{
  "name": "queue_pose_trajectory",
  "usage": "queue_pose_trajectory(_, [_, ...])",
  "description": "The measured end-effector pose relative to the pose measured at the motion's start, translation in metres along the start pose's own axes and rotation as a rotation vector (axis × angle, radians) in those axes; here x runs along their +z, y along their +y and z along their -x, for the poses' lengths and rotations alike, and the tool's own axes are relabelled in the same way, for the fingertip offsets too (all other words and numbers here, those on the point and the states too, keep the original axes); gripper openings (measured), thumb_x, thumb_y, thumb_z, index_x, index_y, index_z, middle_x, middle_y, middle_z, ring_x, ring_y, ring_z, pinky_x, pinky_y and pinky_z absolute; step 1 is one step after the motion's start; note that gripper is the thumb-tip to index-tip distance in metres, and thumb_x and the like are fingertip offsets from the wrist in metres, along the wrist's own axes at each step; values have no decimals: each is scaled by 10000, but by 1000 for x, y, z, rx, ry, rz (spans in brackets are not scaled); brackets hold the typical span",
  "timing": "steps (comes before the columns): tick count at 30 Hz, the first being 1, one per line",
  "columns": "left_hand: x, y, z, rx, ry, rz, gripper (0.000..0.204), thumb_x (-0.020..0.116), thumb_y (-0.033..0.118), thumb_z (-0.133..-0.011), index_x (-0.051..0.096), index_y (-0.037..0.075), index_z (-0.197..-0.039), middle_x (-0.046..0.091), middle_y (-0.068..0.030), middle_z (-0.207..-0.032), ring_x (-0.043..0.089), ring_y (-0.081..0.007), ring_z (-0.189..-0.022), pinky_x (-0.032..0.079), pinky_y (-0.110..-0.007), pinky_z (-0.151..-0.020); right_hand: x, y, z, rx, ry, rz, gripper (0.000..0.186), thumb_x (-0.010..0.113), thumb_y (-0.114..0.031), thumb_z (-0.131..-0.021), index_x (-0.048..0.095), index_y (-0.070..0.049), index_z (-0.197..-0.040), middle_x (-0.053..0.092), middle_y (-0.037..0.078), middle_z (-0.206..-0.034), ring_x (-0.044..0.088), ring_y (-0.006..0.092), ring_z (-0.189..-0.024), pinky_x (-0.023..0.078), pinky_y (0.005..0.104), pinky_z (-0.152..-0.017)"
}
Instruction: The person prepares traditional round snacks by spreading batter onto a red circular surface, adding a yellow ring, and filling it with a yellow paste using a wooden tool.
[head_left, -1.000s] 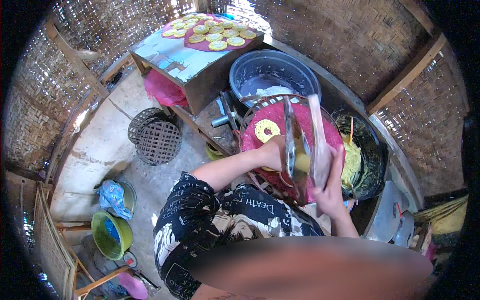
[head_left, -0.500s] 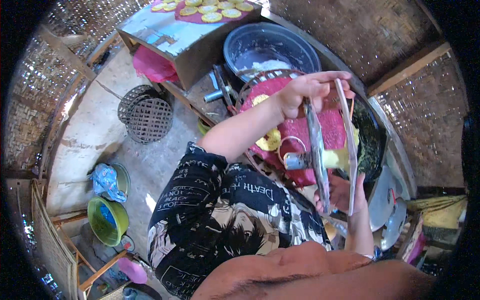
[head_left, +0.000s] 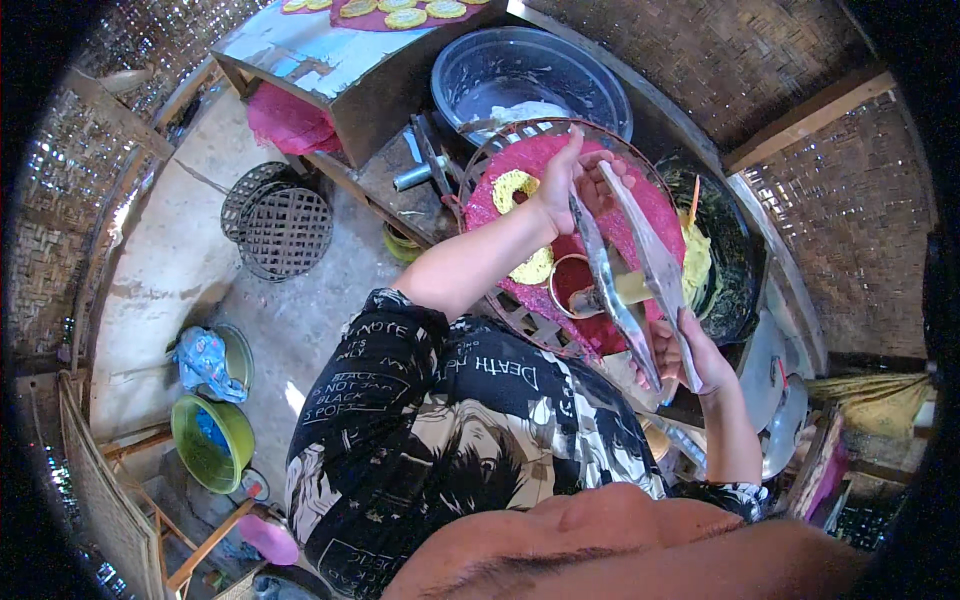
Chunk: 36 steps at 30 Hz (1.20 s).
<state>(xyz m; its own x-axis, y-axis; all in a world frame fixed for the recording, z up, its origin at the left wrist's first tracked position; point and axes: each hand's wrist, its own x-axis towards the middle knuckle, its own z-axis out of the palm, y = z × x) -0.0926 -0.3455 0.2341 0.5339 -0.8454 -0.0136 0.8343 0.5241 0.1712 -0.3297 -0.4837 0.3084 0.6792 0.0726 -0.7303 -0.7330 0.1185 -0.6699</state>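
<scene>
A hand press with two long bars and a short cylinder [head_left: 630, 288] between them is held over a round woven tray [head_left: 540, 330] lined with pink material. My left hand [head_left: 572, 188] is closed around the far ends of the bars. At the near ends, my right hand [head_left: 695, 358] grips the press, its fingers partly hidden by the bars. Yellow strands of dough lie in a ring [head_left: 514, 190] on the pink lining, with a second yellow piece [head_left: 533, 265] beside my left wrist. A thin hoop [head_left: 556, 298] rests under the press's lower end.
Right of the tray sits a dark basin [head_left: 738, 250] holding yellow dough [head_left: 696, 265] and a stick. A large blue-black tub [head_left: 590, 60] with white paste stands behind. Yellow rounds [head_left: 405, 18] cover a bench top at the far left. Woven trays [head_left: 285, 235] lie on the floor.
The press has shifted left and tilted, its far ends leaning leftward with both hands on it. The yellow dough in the dark basin shows more fully. My view has shifted slightly.
</scene>
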Motion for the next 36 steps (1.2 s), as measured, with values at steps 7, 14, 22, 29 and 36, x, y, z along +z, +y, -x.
queue_pose_trajectory(7, [3, 28, -3, 113, -27, -145, 502, 423, 573, -783, 532, 83, -761, 565, -90, -732, 564, -278, -760, 469, -415, -727, 16, -2, -22, -135, 26, -9, 598, 344, -571, -818, 428, -40, -1081, 572, 132, -833, 598, 232, -608, 476, 301, -505])
queue_pose_trajectory(14, [12, 27, -18, 152, -27, -236, 489, 429, 610, -759, 466, 130, -670, 510, -31, -677, 553, -211, -690, 466, -386, -524, 15, -17, -22, -262, 207, 279, 571, 384, -549, -816, 527, 0, -882, 562, 86, -620, 553, 162, -472, 435, 265, -416])
queue_pose_trajectory(22, [3, -5, -4, 97, 89, -118, 484, 486, 627, -717, 441, 153, -627, 497, -22, -633, 525, -199, -631, 410, -347, -473, 21, -14, 6, -198, 248, 285, 545, 442, -526, -803, 512, 11, -861, 524, 73, -576, 519, 146, -432, 417, 249, -402])
queue_pose_trajectory(29, [11, 10, 21, 112, 197, -148, 514, 419, 624, -758, 403, 134, -602, 470, -41, -584, 509, -219, -597, 417, -352, -539, 35, -1, -8, -208, 168, 217, 525, 450, -508, -810, 509, 11, -859, 523, 60, -583, 510, 132, -428, 397, 241, -394])
queue_pose_trajectory(36, [23, 56, 6, 81, -214, -356, 953, 170, 773, -666, 395, 27, -1214, 498, -169, -1134, 469, -312, -1065, 354, -446, -918, 29, -11, -35, -520, 245, 248, 492, 453, -462, -821, 494, 0, -986, 549, 64, -706, 532, 123, -525, 425, 234, -458])
